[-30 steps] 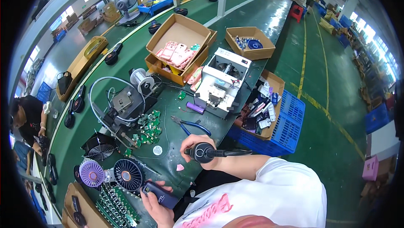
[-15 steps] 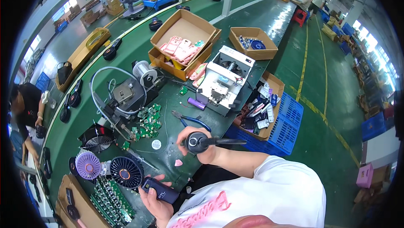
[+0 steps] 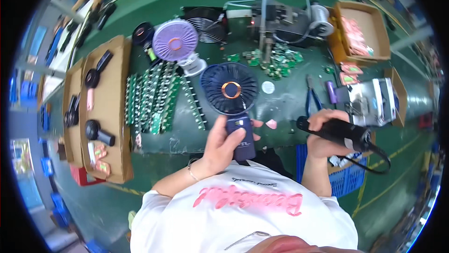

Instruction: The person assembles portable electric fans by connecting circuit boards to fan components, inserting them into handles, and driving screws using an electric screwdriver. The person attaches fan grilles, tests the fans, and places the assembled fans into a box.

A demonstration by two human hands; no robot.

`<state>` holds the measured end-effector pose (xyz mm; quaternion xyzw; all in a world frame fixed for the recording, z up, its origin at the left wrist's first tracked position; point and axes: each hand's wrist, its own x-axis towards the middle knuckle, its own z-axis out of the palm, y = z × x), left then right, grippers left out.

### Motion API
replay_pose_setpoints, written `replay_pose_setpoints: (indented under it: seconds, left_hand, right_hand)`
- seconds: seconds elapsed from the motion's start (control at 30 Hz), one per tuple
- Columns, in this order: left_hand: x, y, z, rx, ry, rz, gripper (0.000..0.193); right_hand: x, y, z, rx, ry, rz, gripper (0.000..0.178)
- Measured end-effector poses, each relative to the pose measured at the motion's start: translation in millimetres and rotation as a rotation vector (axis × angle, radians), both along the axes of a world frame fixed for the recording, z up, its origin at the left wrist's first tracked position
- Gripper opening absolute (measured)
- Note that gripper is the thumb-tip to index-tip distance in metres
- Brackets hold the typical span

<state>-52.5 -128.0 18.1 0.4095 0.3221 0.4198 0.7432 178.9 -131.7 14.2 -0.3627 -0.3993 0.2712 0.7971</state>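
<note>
My left hand point(image 3: 225, 142) is closed round the handle of a dark navy handheld fan point(image 3: 229, 87), its round grille pointing away from me over the bench. The thumb lies on the front of the handle, near a small panel. In my right hand point(image 3: 329, 134) is a black electric screwdriver point(image 3: 337, 130), held sideways, with a cord curving off its right end. Pliers with blue handles point(image 3: 312, 99) lie just beyond that hand. A small pink piece point(image 3: 271, 124) sits on the bench between my hands. A lilac fan point(image 3: 175, 41) on a white base stands beyond the navy one.
Green circuit board strips point(image 3: 156, 98) lie left of the fan, with loose small boards point(image 3: 280, 61) farther back. A cardboard box point(image 3: 122, 113) of fans is at left. Behind stands a machine with a wire spool point(image 3: 321, 19); a white machine point(image 3: 372, 102) is at right.
The view has swung to the left, bringing the left box and board strips into fuller sight. The screwdriver now lies more sideways in my right hand. Both hands keep their hold.
</note>
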Motion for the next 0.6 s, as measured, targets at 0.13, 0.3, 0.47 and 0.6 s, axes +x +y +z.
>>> replay_pose_setpoints:
  seconds: [0.13,0.3,0.47,0.6]
  left_hand:
    - [1,3,2,-0.037,0.021,-0.018,0.034]
    - [-3,6,-2,0.009,-0.01,-0.03,0.032]
    - [-6,11,-5,-0.001,-0.028,-0.004,0.033]
    - [-7,12,-3,0.02,0.001,-0.006,0.035]
  right_hand:
    - [4,0,-3,-0.001,-0.034,0.05,0.091]
    - [1,6,-4,0.013,-0.06,0.077,0.093]
    - [-2,5,-5,0.028,-0.055,0.093,0.093]
    - [-2,5,-5,0.023,-0.082,0.083,0.095]
